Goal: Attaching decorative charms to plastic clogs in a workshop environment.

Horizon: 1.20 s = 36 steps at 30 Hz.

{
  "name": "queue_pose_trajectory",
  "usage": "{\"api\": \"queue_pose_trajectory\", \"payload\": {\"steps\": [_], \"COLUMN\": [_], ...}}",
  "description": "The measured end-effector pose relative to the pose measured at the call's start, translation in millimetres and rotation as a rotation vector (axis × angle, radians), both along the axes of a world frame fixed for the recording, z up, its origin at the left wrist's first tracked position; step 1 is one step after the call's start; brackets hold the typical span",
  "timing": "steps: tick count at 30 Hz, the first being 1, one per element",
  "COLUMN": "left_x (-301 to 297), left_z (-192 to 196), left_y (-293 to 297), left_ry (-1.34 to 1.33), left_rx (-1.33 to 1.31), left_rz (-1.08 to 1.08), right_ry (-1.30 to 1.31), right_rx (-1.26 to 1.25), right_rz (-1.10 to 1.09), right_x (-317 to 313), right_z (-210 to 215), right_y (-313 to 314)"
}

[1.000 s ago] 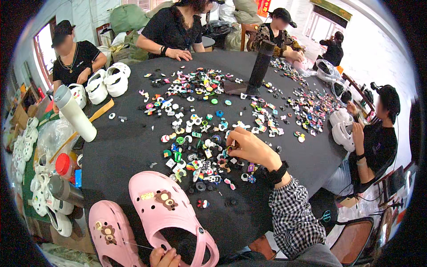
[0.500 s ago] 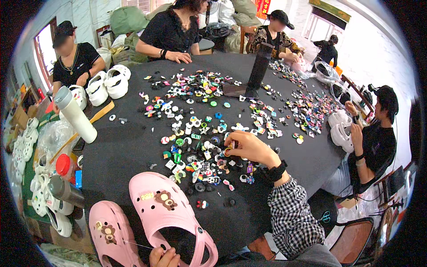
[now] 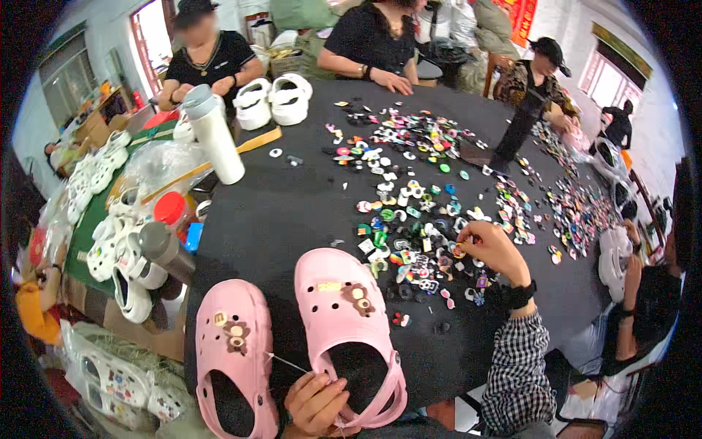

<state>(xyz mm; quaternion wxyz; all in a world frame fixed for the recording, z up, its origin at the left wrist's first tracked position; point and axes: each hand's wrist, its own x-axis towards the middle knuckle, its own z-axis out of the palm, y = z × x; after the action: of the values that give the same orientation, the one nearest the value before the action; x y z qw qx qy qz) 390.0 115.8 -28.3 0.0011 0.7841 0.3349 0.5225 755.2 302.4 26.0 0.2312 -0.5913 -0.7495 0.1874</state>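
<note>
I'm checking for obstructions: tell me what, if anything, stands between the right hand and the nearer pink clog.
Loose shoe charms lie on the black tabletop between the right hand and the nearer pink clog; nothing taller is visible there.

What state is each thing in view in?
Left hand: closed on thin rod
Right hand: at the loose charms, grip unclear
Left pink clog: top up, bear charm fitted
Right pink clog: top up, brown charm fitted
Loose charms: scattered on black table
White bottle: standing
Black stand: upright
</note>
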Motion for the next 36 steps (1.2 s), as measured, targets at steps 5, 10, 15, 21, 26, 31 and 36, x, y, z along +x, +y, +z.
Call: {"api": "queue_pose_trajectory", "payload": {"steps": [5,10,15,21,26,31,36], "left_x": [-1,1,7,-5,-1,31,44], "left_z": [-2,-9,9,11,64,88,78], "left_y": [0,-10,-27,-55,-52,-38,-39], "left_ry": [-0.016,-0.077,-0.023,-0.048,-0.039,0.125,0.276], "left_rx": [0.022,-0.197,-0.078,0.038,-0.048,-0.114,-0.349], "left_rz": [-0.018,-0.102,0.107,-0.048,-0.062,0.038,0.142], "right_ry": [0.005,0.095,0.117,0.167,0.319,0.459,0.512], "right_rx": [-0.047,-0.06,-0.021,-0.021,-0.024,-0.026,-0.051], "right_rz": [-0.032,-0.04,-0.043,-0.059,-0.022,0.099,0.153], "right_x": [-7,-1,0,10,17,21,12], "right_z": [10,11,9,22,7,9,19], "right_y": [-5,-7,-5,-12,-3,-5,-11]}}
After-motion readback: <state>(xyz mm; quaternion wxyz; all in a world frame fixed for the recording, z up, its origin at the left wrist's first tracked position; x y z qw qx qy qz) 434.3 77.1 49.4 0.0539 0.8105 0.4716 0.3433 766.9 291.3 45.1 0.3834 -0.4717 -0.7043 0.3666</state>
